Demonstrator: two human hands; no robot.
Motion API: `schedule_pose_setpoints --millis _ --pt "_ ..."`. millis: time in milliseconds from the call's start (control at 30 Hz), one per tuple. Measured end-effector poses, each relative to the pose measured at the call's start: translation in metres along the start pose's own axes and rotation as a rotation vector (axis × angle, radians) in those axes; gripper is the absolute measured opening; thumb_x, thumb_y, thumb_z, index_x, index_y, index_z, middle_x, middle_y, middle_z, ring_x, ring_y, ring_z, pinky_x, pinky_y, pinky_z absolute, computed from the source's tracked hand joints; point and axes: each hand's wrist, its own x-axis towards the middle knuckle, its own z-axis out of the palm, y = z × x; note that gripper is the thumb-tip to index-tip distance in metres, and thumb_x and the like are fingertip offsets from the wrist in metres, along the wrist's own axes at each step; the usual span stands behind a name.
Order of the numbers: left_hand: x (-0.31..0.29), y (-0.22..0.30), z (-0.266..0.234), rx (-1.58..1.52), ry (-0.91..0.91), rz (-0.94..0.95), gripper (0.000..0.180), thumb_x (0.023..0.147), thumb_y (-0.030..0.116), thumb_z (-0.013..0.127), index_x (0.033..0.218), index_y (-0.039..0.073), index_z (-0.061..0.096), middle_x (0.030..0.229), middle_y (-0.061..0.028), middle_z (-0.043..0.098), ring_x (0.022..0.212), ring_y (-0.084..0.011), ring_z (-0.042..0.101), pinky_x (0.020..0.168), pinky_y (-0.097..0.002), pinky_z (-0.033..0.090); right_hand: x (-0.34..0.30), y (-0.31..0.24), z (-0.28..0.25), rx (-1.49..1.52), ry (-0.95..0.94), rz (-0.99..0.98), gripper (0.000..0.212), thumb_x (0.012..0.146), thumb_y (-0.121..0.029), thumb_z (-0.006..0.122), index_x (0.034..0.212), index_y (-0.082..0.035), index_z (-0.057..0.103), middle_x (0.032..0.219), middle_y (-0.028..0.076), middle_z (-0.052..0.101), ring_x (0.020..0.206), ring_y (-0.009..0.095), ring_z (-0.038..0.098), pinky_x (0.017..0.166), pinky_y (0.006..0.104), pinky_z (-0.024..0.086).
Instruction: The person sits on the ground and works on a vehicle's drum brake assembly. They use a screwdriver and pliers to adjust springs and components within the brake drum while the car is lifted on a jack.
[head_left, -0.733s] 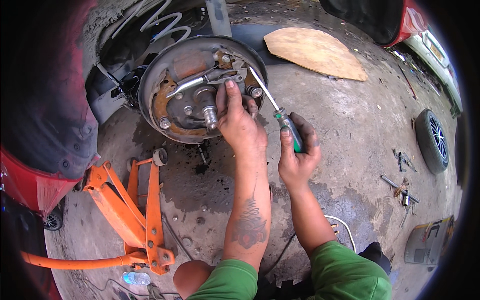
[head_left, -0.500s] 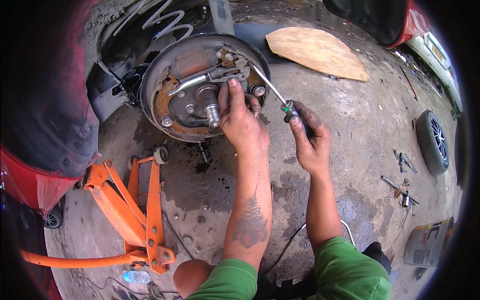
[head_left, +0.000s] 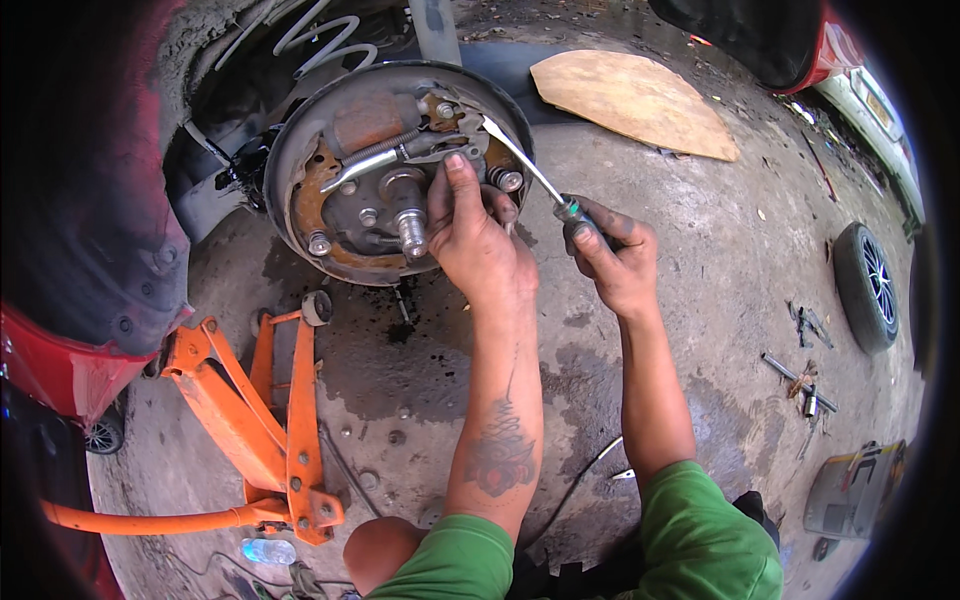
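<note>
The left hand (head_left: pixel 470 235) lies on the rusty brake assembly (head_left: pixel 385 175) beside the red car (head_left: pixel 60 370), its fingers pressed flat against the hub's right side, one finger reaching up toward the spring (head_left: pixel 385 150); the right hand (head_left: pixel 612 262) is clenched round a screwdriver (head_left: pixel 535 180), whose tip touches the assembly's upper right edge. An orange jack (head_left: pixel 260 420) stands on the concrete (head_left: pixel 720 260) below the assembly; a wooden board (head_left: pixel 635 100) lies beyond, a wheel (head_left: pixel 865 285) and loose tools (head_left: pixel 800 380) well apart to the right.

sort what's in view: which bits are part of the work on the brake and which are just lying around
In use: brake assembly, screwdriver, left hand, right hand.
Lying about: orange jack, wooden board, loose wheel, small tools, plastic bottle.
</note>
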Motion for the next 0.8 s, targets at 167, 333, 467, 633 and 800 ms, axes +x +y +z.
schedule_pose_setpoints --millis 167,333,467,633,800 --pt "-0.002 -0.006 0.008 0.0 0.084 0.097 0.017 0.096 0.018 0.066 0.105 0.003 0.066 0.082 0.0017 0.06 0.062 -0.0052 0.046 0.059 -0.0211 0.042 0.008 -0.01 -0.004 0.36 -0.142 0.257 0.034 0.095 -0.024 0.066 0.114 0.005 0.065 0.068 0.003 0.053 0.049 0.005 0.036 0.042 0.0215 0.024" --pt "-0.001 -0.011 0.013 0.06 0.121 0.203 0.015 0.097 0.015 0.064 0.101 0.001 0.066 0.086 -0.0012 0.063 0.063 -0.0034 0.049 0.053 -0.0175 0.04 0.018 -0.018 -0.017 0.3 -0.269 0.326 0.033 0.095 -0.025 0.066 0.112 0.004 0.066 0.067 0.002 0.052 0.048 0.006 0.036 0.041 0.0217 0.025" --pt "-0.002 -0.009 0.013 0.14 0.101 0.253 0.019 0.096 0.017 0.065 0.103 0.0 0.067 0.083 -0.0011 0.063 0.064 -0.0041 0.048 0.059 -0.0179 0.043 0.025 -0.009 -0.014 -0.315 -0.177 -0.275 0.033 0.091 -0.016 0.071 0.117 0.003 0.066 0.069 0.001 0.057 0.051 0.005 0.042 0.044 0.0201 0.029" --pt "-0.002 -0.011 0.015 0.195 0.136 0.293 0.021 0.096 0.017 0.065 0.105 -0.002 0.067 0.084 -0.0024 0.064 0.064 -0.0043 0.05 0.059 -0.0176 0.043 0.027 -0.014 -0.017 -0.275 -0.178 -0.205 0.034 0.089 -0.012 0.073 0.118 0.003 0.066 0.071 -0.002 0.057 0.053 0.003 0.043 0.046 0.0195 0.031" --pt "-0.001 -0.012 0.018 0.162 0.159 0.289 0.018 0.097 0.015 0.063 0.1 -0.002 0.065 0.082 -0.0039 0.064 0.061 -0.0065 0.055 0.053 -0.0185 0.042 0.018 -0.04 -0.021 -0.026 -0.198 0.186 0.034 0.091 -0.014 0.071 0.117 0.007 0.065 0.068 -0.003 0.054 0.053 0.003 0.041 0.046 0.0192 0.029"
